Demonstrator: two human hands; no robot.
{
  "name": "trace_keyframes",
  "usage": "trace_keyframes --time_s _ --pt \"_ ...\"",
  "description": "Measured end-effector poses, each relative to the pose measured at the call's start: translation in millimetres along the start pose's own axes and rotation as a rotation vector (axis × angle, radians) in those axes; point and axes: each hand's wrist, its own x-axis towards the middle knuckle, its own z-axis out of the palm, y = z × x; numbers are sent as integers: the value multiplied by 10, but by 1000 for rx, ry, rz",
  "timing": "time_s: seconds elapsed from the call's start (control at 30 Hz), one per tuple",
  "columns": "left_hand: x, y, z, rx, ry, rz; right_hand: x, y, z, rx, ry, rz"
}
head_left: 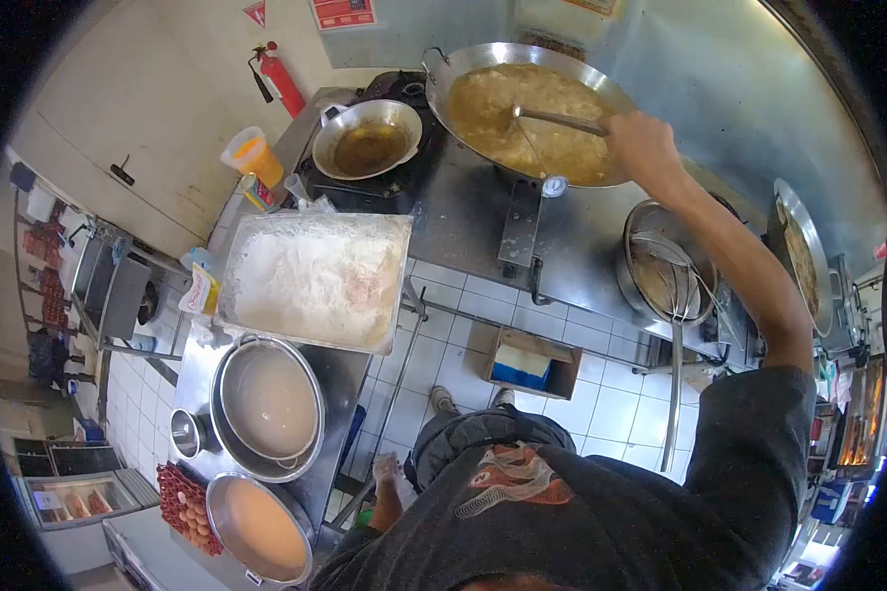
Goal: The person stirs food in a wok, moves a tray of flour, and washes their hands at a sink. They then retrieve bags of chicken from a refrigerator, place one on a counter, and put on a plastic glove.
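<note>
My right hand (643, 148) is closed round the handle of a metal utensil (562, 121), whose far end dips into the bubbling oil of a large wok (606, 87). Pale pieces float in that oil. A round dial thermometer (555, 186) sits at the wok's near rim. Low beside my body, my left hand (389, 471) hangs near the edge of the side table; it looks to be in a clear glove, and its fingers are too small and blurred to read.
A smaller wok (404, 116) stands left of the large one. Along the left are a flour tray (315, 276), a batter pot (271, 404), an orange liquid bowl (261, 527) and eggs (192, 512). At right, a strainer (665, 251) rests over a pot (636, 222).
</note>
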Motion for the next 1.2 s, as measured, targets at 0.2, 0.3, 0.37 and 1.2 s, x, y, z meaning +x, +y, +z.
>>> trace_keyframes --time_s 0.2,0.3,0.37,1.2 --pt "-106 44 -186 10 -50 12 -141 181 -62 79 85 103" --pt "-69 58 -269 25 -72 39 -93 397 131 69 12 164" --pt "27 62 -281 -9 -95 -20 -125 431 159 130 -3 196" --pt "224 -404 -4 274 -95 333 -3354 1913 98 1218 -84 1085"
